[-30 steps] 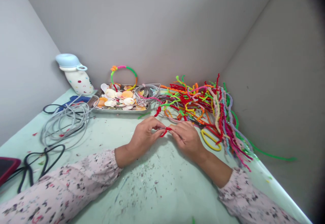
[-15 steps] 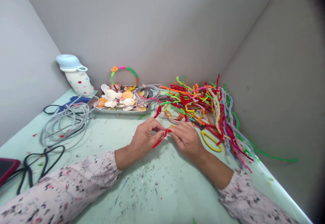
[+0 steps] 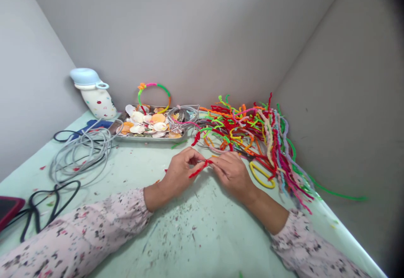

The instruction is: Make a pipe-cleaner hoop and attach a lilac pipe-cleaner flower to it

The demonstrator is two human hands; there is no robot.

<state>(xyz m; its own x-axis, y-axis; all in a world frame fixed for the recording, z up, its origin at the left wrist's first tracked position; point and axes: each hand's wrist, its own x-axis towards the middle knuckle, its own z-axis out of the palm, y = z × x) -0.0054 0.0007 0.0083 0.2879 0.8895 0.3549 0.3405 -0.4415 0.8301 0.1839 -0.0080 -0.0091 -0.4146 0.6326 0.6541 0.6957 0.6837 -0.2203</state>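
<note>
"Where do we locate the red fuzzy stem [image 3: 197, 171]?"
"Between our left hand [image 3: 179, 170] and right hand [image 3: 232, 173], over the counter [image 3: 202, 240]; the fingers of both pinch it."
"Surrounding items?"
"Beyond our hands, we note the shell-filled tray [image 3: 148, 139] left, the multicolored stem pile [image 3: 244, 122] right."

The light is soft and fairly bright. The left wall [image 3: 25, 72] looks pale, but the right wall [image 3: 344, 101] looks much darker. Faint, soft shadows sit on the table [image 3: 202, 236] under the left hand [image 3: 178, 170] and right hand [image 3: 233, 175]. A blurry black patch hides the top right corner, the bottle [image 3: 96, 99] looks bent, and small parts look smudgy
</note>
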